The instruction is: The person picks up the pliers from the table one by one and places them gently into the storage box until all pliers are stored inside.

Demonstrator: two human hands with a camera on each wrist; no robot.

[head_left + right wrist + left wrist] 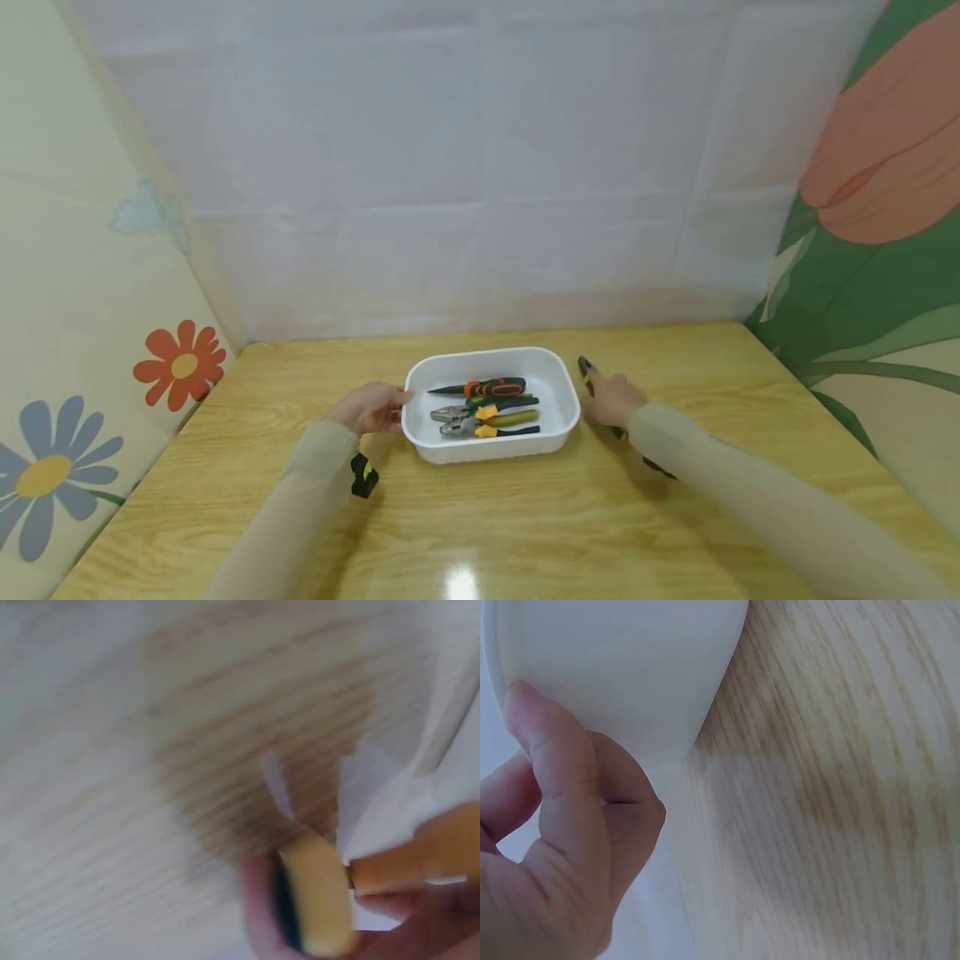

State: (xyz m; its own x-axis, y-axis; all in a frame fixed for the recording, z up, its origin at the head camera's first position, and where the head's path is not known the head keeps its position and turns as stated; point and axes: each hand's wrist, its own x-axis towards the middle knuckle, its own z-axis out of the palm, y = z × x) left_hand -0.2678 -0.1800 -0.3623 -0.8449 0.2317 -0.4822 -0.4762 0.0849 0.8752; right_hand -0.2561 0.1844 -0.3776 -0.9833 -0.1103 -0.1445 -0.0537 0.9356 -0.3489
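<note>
A white plastic tray (491, 450) stands on the wooden table. Its left end is pinched at the rim by my left hand (371, 407); in the left wrist view the thumb lies over the edge of the tray (630, 667). Inside lie a black-and-orange screwdriver (495, 387) with a dark pointed tip, and several pliers (487, 421) with black, yellow or green handles. Just right of the tray, my right hand (613, 400) grips pliers (586, 365) whose dark head points away. Their yellow-and-black handles (319, 896) look blurred in the right wrist view.
The wood-grain table (465, 517) runs back to a pale cloth wall (480, 208). Flower-patterned cloths hang at the left (67, 292) and right (885, 275). Black straps (364, 475) show at the wrists.
</note>
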